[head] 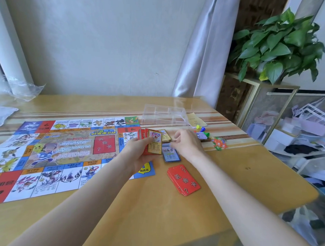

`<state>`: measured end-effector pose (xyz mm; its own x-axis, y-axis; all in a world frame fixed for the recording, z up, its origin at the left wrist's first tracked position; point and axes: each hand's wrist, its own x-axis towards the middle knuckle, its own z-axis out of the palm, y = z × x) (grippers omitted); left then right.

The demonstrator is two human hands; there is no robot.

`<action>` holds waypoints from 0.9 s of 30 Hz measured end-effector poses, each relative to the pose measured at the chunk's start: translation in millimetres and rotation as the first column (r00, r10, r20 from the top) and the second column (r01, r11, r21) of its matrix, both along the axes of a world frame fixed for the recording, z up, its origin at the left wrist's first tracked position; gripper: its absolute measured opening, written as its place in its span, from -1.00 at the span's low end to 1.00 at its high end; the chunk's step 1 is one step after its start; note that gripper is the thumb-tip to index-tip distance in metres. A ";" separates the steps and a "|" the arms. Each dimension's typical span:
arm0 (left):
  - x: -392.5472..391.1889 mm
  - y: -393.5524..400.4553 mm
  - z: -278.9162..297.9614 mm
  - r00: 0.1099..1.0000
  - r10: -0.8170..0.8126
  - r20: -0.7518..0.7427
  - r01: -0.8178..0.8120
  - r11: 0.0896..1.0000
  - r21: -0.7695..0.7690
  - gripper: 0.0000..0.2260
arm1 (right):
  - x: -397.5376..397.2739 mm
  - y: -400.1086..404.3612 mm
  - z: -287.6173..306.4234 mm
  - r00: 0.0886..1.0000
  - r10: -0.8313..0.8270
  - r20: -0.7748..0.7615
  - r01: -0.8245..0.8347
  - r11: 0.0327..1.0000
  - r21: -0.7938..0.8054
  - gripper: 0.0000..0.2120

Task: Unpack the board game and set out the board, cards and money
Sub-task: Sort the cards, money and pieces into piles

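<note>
Nearby, clear tray [164,114] on table [155,205], left grip [138,151] clamped on cards [153,142], right grip [186,144] blurred, unclear.

Table [155,205] is showing wood-look top w/ glossy, smooth finish, reflecting light. Board [52,154] is looking like thin printed paper, slight sheen. Red card stack [183,179] is appearing as glossy card stock. Tray [164,114] is reading as clear hard plastic. Wrapper [21,90] is looking like thin crinkled clear plastic film. Curtain [201,50] is hanging as soft cloth w/ satin sheen.
</note>
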<state>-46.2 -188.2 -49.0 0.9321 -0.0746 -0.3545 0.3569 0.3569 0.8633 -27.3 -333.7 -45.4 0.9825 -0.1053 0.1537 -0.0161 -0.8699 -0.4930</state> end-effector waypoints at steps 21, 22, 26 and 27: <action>44.8 25.1 7.3 0.992 0.126 0.010 -0.120 0.969 -0.217 -0.84 | 58.7 13.5 4.0 0.998 -0.042 -0.044 0.054 0.943 0.330 -0.74; 47.3 25.5 5.4 0.992 0.123 0.007 -0.119 0.969 -0.215 -0.82 | 60.5 15.5 -0.8 0.998 -0.042 -0.053 0.056 0.955 0.292 -0.73; 51.9 25.9 -2.2 0.994 0.109 -0.003 -0.107 0.974 -0.199 -0.80 | 63.0 18.8 -15.1 0.998 -0.060 -0.018 0.061 0.996 0.072 -0.75; 52.0 25.4 -3.8 0.994 0.113 -0.011 -0.113 0.974 -0.198 -0.81 | 62.2 18.9 -14.1 0.998 -0.061 0.022 0.060 0.996 0.063 -0.77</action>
